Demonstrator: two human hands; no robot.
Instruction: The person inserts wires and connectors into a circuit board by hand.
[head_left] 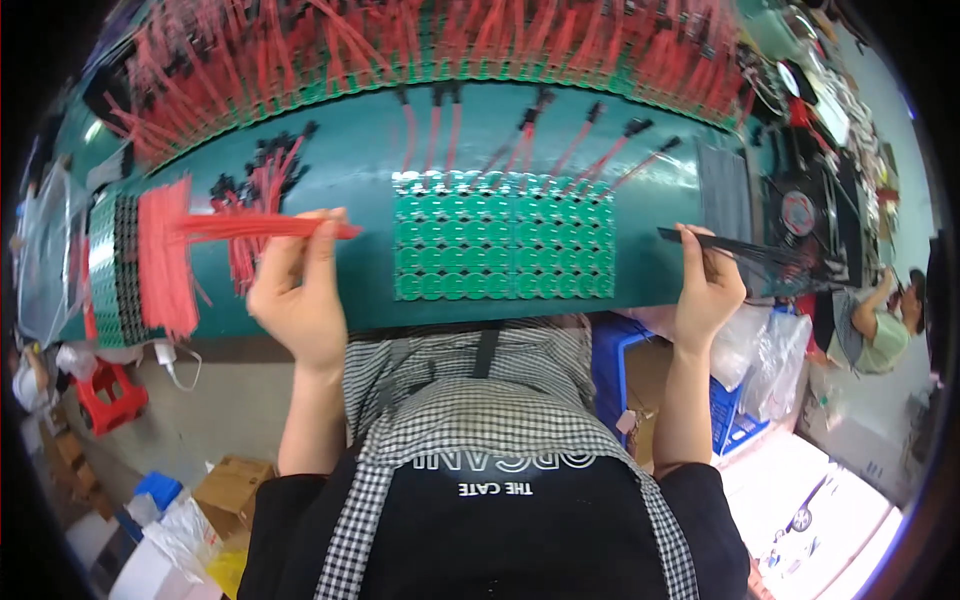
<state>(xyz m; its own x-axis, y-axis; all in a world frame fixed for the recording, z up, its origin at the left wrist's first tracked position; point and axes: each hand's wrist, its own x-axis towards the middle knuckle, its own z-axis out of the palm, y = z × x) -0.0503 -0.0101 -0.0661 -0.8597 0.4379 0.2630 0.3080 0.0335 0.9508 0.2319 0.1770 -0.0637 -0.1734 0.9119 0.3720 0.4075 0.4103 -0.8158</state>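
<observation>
My left hand (308, 285) pinches a bundle of red wires (245, 227) between thumb and fingers, held level above the green table. In my right hand (712, 290) a thinner bundle of black wires (745, 248) is pinched, pointing off to the right. Between the hands lies a panel of round green circuit boards (455, 245), touched by neither. Along its far edge stand several red leads (520, 145) with black connectors at their ends. Left of my left hand sits a pile of red wires (166, 265); beyond my right hand lies a pile of dark grey wires (722, 185).
Across the back of the table (360, 130) runs a long row of green boards crowded with red leads (480, 40). More connector leads (265, 180) lie at the left. A fan-like black device (797, 213) stands at the right, and a blue crate (735, 420) below. A person (880, 320) is far right.
</observation>
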